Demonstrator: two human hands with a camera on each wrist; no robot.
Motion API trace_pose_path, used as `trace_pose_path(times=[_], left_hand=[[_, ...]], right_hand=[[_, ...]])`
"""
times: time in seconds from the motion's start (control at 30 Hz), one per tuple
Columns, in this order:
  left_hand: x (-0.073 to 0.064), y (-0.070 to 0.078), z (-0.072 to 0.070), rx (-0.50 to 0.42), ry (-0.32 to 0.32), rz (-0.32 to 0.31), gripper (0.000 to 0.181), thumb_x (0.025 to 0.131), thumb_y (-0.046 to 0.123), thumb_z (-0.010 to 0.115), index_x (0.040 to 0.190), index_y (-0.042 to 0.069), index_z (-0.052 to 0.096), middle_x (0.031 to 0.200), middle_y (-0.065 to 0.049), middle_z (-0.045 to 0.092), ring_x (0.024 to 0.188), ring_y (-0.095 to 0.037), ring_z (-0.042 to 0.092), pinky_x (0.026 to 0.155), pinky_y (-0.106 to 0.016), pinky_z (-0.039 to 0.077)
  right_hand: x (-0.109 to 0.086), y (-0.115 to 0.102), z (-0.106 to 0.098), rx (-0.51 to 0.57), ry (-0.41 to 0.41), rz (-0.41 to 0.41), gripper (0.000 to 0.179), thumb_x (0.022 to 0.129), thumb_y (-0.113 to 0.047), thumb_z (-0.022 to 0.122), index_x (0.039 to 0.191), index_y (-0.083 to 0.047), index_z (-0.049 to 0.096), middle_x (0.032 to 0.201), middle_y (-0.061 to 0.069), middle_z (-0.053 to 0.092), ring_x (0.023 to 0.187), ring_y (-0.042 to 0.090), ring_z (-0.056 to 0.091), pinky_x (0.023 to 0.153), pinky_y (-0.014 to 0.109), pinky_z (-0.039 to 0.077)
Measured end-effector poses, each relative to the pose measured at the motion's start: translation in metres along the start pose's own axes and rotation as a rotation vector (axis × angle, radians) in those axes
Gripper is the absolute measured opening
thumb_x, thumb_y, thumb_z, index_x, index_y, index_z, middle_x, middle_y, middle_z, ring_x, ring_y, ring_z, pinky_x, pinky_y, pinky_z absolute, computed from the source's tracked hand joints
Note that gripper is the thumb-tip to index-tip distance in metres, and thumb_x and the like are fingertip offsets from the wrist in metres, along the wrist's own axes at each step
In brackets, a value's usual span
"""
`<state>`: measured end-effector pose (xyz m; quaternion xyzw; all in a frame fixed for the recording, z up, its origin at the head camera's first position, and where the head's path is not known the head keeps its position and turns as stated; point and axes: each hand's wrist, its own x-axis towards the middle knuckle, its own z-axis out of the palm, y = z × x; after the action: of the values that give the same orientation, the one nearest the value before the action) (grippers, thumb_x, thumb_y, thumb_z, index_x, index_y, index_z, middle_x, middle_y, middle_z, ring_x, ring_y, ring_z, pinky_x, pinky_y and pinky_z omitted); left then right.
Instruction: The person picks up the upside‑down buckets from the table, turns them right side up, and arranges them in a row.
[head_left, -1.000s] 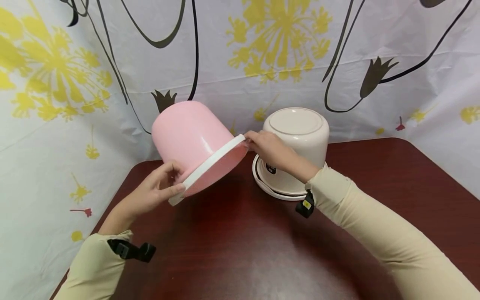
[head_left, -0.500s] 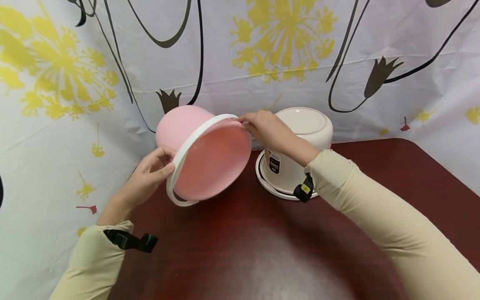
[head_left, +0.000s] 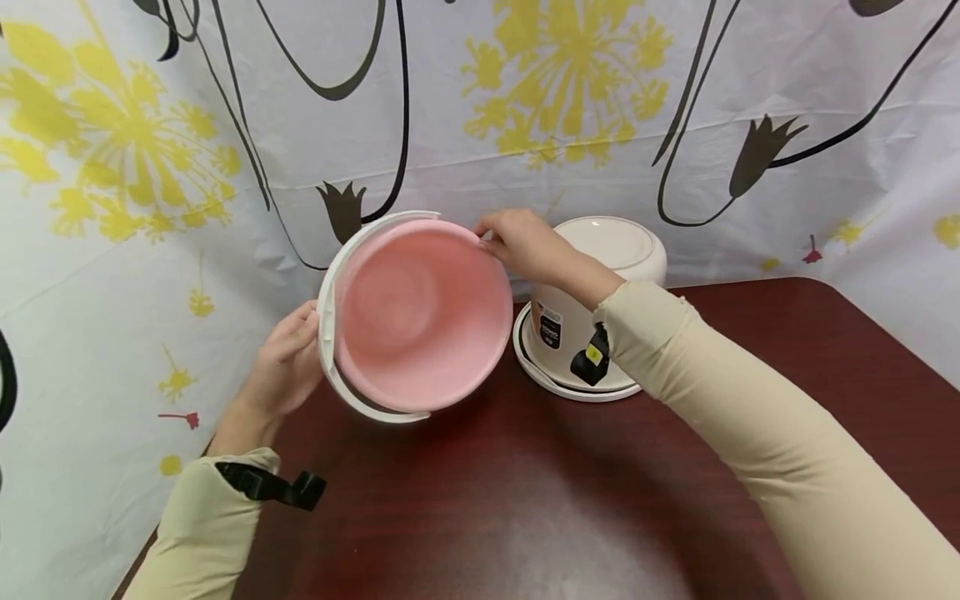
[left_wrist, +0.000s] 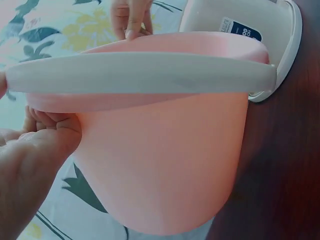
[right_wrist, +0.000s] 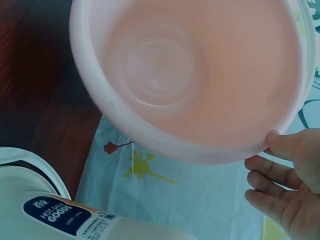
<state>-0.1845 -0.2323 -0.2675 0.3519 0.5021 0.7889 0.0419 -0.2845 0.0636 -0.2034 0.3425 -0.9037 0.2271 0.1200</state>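
A pink bucket [head_left: 420, 317] is tilted on its side, its mouth facing me and its inside bare. Its white handle [head_left: 327, 325] lies round the left part of the rim. My left hand [head_left: 285, 367] grips the rim and handle at the left; the left wrist view shows its fingers curled under the pink lip [left_wrist: 55, 103]. With thumb and fingers, my right hand [head_left: 528, 246] pinches the upper right of the rim, seen also in the right wrist view [right_wrist: 295, 175]. Behind my right forearm, a cream bucket [head_left: 600, 242] stands upside down, partly hidden.
The cream bucket's white handle [head_left: 547, 385] lies round its base on the dark red table [head_left: 480, 500]. A dark label [right_wrist: 57, 215] is on its side. A white patterned cloth [head_left: 465, 117] hangs behind and at the left.
The pink bucket has turned from mouth-down to mouth facing me, so its inside shows. Both hands kept hold of it. The cream bucket stayed put.
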Motion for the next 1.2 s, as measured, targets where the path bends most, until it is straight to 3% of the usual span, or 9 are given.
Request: trace_pose_path(times=[0.13, 0.27, 0.43, 0.57, 0.7, 0.87, 1.07, 1.2], left_hand=[[-0.005, -0.005, -0.006, -0.145, 0.043, 0.022, 0.043, 0.1, 0.007, 0.015, 0.122, -0.004, 0.05, 0.113, -0.011, 0.057, 0.106, -0.018, 0.052, 0.091, -0.029, 0.04], [-0.01, -0.013, -0.007, -0.322, 0.111, 0.022, 0.046, 0.101, 0.01, 0.014, 0.123, -0.004, 0.052, 0.117, -0.013, 0.056, 0.108, -0.021, 0.052, 0.093, -0.032, 0.039], [-0.013, -0.02, -0.005, -0.414, 0.229, 0.006, 0.044, 0.102, 0.018, 0.018, 0.127, 0.003, 0.051, 0.124, -0.009, 0.051, 0.116, -0.02, 0.046, 0.097, -0.034, 0.034], [-0.013, -0.023, -0.004, -0.477, 0.276, 0.029, 0.042, 0.101, 0.022, 0.02, 0.136, 0.009, 0.04, 0.134, -0.007, 0.041, 0.131, -0.019, 0.027, 0.106, -0.034, 0.019], [-0.011, -0.023, -0.005, -0.574, 0.281, 0.078, 0.043, 0.101, 0.021, 0.021, 0.14, 0.01, 0.034, 0.139, -0.008, 0.037, 0.139, -0.016, 0.004, 0.11, -0.034, 0.003], [-0.006, -0.025, -0.004, -0.669, 0.28, 0.11, 0.043, 0.101, 0.018, 0.022, 0.142, 0.012, 0.033, 0.145, -0.006, 0.031, 0.14, -0.012, -0.003, 0.11, -0.033, -0.006], [-0.001, -0.022, -0.008, -0.763, 0.34, 0.06, 0.04, 0.101, 0.016, 0.027, 0.139, 0.01, 0.037, 0.148, -0.004, 0.028, 0.139, -0.011, 0.002, 0.111, -0.032, -0.002], [-0.001, -0.017, -0.016, -0.793, 0.383, -0.022, 0.039, 0.101, 0.018, 0.033, 0.137, 0.006, 0.038, 0.148, -0.006, 0.027, 0.139, -0.01, 0.002, 0.111, -0.03, -0.001]], right_hand=[[0.0, 0.003, 0.006, 0.026, -0.002, 0.027, 0.021, 0.094, -0.011, 0.055, 0.111, -0.001, 0.062, 0.094, 0.015, 0.067, 0.086, 0.025, 0.064, 0.076, 0.036, 0.049], [-0.002, 0.007, 0.011, 0.056, 0.013, 0.089, 0.025, 0.094, -0.014, 0.056, 0.114, 0.0, 0.061, 0.093, 0.015, 0.067, 0.083, 0.025, 0.064, 0.073, 0.035, 0.049], [-0.007, 0.01, 0.018, 0.127, 0.075, 0.154, 0.028, 0.094, -0.016, 0.056, 0.117, -0.001, 0.06, 0.086, 0.013, 0.066, 0.076, 0.023, 0.062, 0.067, 0.033, 0.049], [-0.012, 0.012, 0.023, 0.276, 0.142, 0.207, 0.029, 0.093, -0.015, 0.058, 0.118, -0.001, 0.06, 0.082, 0.013, 0.066, 0.074, 0.024, 0.062, 0.064, 0.028, 0.047], [-0.02, 0.012, 0.027, 0.49, 0.167, 0.265, 0.031, 0.093, -0.013, 0.058, 0.119, 0.002, 0.058, 0.081, 0.016, 0.066, 0.069, 0.02, 0.061, 0.062, 0.023, 0.049], [-0.031, 0.011, 0.027, 0.663, 0.129, 0.362, 0.035, 0.093, -0.012, 0.056, 0.124, 0.005, 0.054, 0.088, 0.02, 0.066, 0.061, 0.009, 0.059, 0.063, 0.023, 0.052], [-0.032, 0.008, 0.024, 0.606, 0.126, 0.348, 0.04, 0.089, -0.009, 0.059, 0.127, 0.003, 0.053, 0.088, 0.02, 0.066, 0.069, 0.01, 0.06, 0.068, 0.025, 0.051], [-0.025, 0.007, 0.025, 0.56, 0.132, 0.336, 0.038, 0.088, -0.008, 0.06, 0.124, 0.003, 0.056, 0.078, 0.014, 0.066, 0.068, 0.013, 0.059, 0.06, 0.019, 0.046]])
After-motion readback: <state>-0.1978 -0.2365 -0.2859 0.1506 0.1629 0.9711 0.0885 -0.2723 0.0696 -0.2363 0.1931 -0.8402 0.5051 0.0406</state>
